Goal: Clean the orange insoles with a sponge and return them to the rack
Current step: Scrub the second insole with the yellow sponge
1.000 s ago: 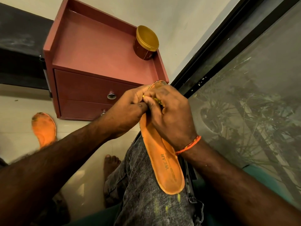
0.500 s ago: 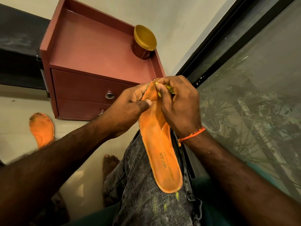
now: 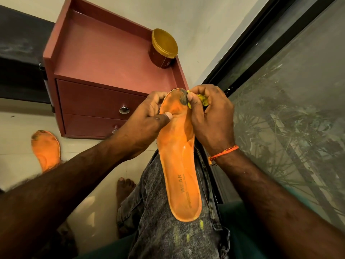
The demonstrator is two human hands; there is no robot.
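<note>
Since half a second ago my right hand (image 3: 211, 116) has slid off the toe of the insole (image 3: 177, 159) to its right edge, uncovering a dark grimy patch (image 3: 183, 99) at the tip. Its fingers are curled tight round a scrap of yellow sponge (image 3: 202, 98), crumbly and soft-looking, pressed against that dirty edge. My left hand (image 3: 147, 120) pinches the toe end from the other side, thumb flat on the top face, fingers tucked behind (I cannot see how they lie).

The insole is long, orange and foam-like, with a raised rim and faint printed lettering near the heel, and it lies along my thigh on grey speckled jeans (image 3: 164, 230) flecked with yellow crumbs. A second orange insole (image 3: 46, 148), dirty at the toe, lies on the pale tiled floor (image 3: 16, 128), well apart.

On the reddish two-drawer cabinet (image 3: 104, 58) stands a round tub (image 3: 162, 51), its gold lid on, so its contents are hidden.
</note>
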